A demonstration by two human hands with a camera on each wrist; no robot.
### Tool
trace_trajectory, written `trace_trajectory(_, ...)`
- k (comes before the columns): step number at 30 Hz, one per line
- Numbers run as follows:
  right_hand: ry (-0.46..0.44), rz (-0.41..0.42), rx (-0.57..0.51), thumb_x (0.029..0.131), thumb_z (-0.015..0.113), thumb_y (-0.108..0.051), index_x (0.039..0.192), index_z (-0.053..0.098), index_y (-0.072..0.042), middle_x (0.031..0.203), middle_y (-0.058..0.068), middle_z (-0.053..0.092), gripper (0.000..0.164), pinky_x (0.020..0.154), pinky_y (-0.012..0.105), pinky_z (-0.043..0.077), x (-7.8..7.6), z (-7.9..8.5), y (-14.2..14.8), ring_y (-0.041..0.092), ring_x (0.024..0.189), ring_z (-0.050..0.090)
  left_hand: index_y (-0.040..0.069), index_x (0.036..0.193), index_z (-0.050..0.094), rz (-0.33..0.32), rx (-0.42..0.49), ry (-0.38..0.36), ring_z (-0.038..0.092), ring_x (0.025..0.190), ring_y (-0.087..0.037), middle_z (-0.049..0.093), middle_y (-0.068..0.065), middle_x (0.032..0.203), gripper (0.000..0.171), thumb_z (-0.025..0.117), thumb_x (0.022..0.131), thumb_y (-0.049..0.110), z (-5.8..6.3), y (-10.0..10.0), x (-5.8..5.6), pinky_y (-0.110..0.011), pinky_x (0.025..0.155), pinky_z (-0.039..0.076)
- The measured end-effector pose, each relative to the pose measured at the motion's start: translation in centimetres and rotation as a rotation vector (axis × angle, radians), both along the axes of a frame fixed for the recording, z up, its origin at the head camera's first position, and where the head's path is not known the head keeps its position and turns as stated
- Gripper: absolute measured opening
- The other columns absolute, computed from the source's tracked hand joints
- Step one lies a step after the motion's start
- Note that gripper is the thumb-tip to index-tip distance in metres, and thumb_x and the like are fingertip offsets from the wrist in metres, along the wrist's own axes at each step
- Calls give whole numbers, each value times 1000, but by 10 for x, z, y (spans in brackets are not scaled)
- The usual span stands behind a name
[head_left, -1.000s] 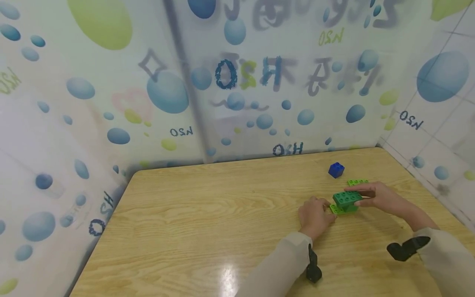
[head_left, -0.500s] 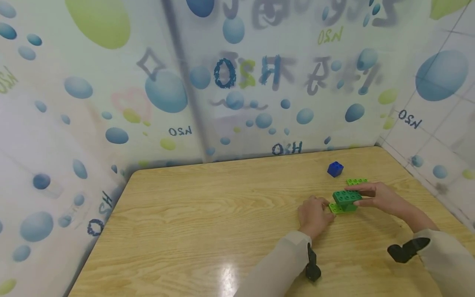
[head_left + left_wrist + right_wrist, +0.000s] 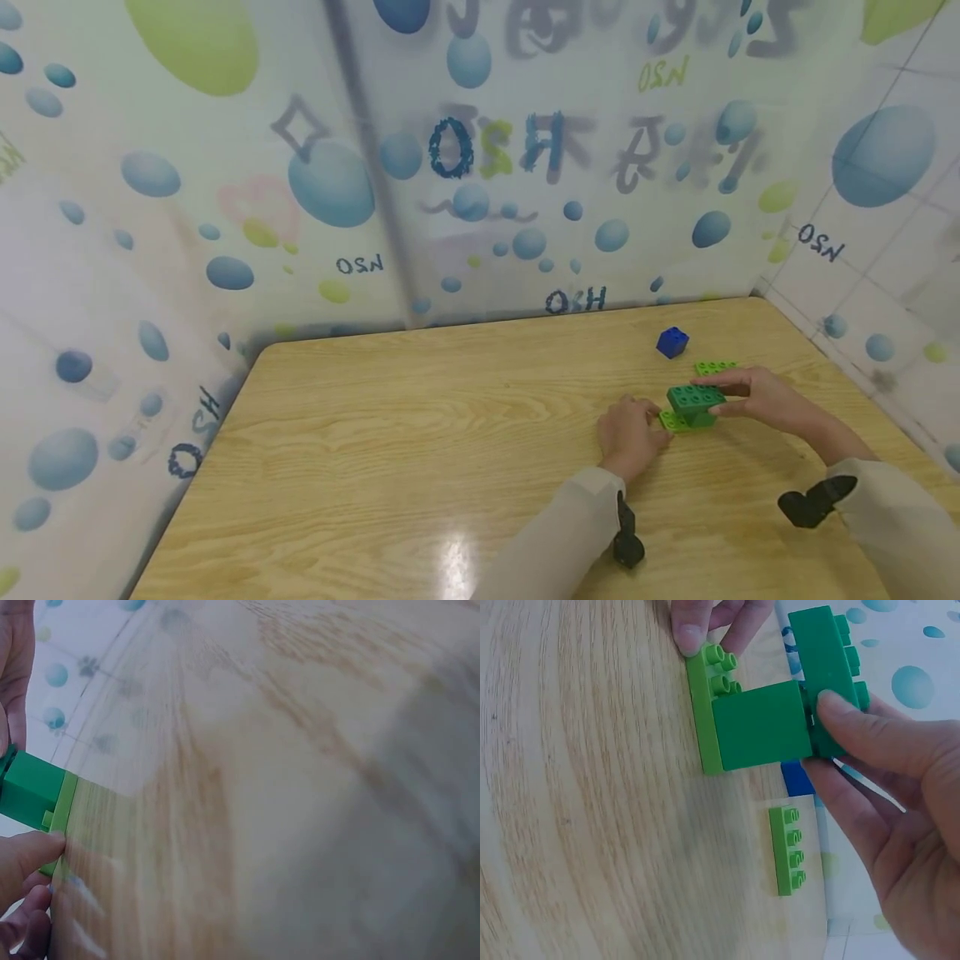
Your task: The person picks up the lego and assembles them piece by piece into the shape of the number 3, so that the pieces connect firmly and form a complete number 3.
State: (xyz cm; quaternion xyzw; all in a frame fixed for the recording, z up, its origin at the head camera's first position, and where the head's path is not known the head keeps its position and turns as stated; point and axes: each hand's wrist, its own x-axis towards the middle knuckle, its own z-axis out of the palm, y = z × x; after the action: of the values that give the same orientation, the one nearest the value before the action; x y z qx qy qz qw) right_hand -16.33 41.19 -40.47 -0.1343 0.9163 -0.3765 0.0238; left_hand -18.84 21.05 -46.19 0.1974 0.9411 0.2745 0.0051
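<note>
My left hand pinches the near end of a thin light green toy building plate that lies on the table. On the plate's other half stands a green building brick. Between thumb and fingers, my right hand holds a longer dark green building brick by one end, over the green brick. A narrow dark gap shows between these two bricks in the right wrist view, and the upper one looks slightly tilted there. The left wrist view catches only the left thumb and fingertips at the plate.
Beyond the right hand lies another light green plate, studs up. A small blue brick sits farther back on the wooden table. A patterned curtain-like wall rises behind the table's back edge.
The head view has shifted very slightly. Both hands keep their hold, and the bricks stay as they were relative to each other.
</note>
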Motion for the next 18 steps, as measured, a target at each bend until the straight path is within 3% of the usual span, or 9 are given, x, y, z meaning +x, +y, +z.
trace_trajectory(3,-16,-1,-13,80,70,-14,118,54,12,117,33,51,48,69,26,50,1,-1,0,39,97,58,30,99,69,-6,9,-10,45,66,-1,48,16,75,27,73,75,41,-1,0,0,-20,59,30)
trace_trajectory(5,-16,5,-10,81,69,-14,118,54,12,118,33,51,47,70,26,50,2,-2,0,39,98,57,31,99,69,-11,15,-17,45,66,-1,49,17,76,27,73,75,41,-1,-1,0,-20,59,30)
trace_trajectory(8,4,8,-10,80,70,-12,117,55,11,117,32,52,46,72,25,49,2,-3,1,17,98,59,31,99,69,-12,24,-25,45,66,-1,48,17,76,27,73,74,40,-2,0,0,-20,59,30)
trace_trajectory(12,18,-4,3,78,72,-15,116,57,9,115,29,55,47,72,21,47,2,-3,0,-9,92,49,31,99,69,-4,19,-18,45,67,-1,48,17,75,27,73,74,41,-2,0,-1,-20,60,30)
trace_trajectory(18,33,-9,21,78,72,-16,117,58,7,114,26,56,47,72,22,48,2,-5,1,-11,93,48,31,98,69,0,6,-6,44,66,-1,47,17,75,27,73,74,41,-2,0,-2,-20,60,30)
